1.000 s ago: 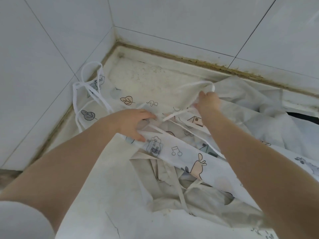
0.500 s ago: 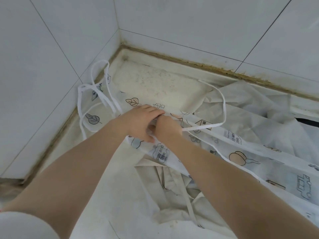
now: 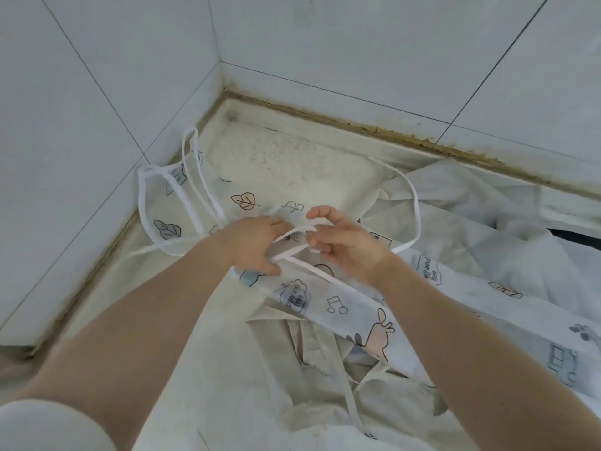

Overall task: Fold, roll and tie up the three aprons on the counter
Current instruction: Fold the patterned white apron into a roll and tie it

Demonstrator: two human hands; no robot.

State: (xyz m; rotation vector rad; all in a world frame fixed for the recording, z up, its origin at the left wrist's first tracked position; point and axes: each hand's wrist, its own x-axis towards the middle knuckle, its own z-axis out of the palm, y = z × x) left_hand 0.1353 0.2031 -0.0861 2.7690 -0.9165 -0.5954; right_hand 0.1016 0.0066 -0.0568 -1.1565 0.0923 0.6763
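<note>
A white apron printed with leaves and cartoons (image 3: 341, 304) lies folded into a long band across the counter (image 3: 276, 164). My left hand (image 3: 257, 244) holds the band down and grips a white tie string (image 3: 413, 203) where it crosses the band. My right hand (image 3: 341, 239) pinches the same string just to the right, its fingers curled around it. The string loops away to the right. A plain beige apron (image 3: 325, 379) lies crumpled underneath. More white printed cloth (image 3: 471, 229) spreads on the right.
Tiled walls (image 3: 97, 92) meet in a corner at the back left, with a stained seam along the counter's edge. The apron's neck loop and strings (image 3: 192, 177) lie against the left wall. A dark gap (image 3: 579, 237) shows at the far right.
My right hand drew the string from the far right in to my left hand, then moved slightly right, pulling a strand taut. My left hand stayed on the folded band.
</note>
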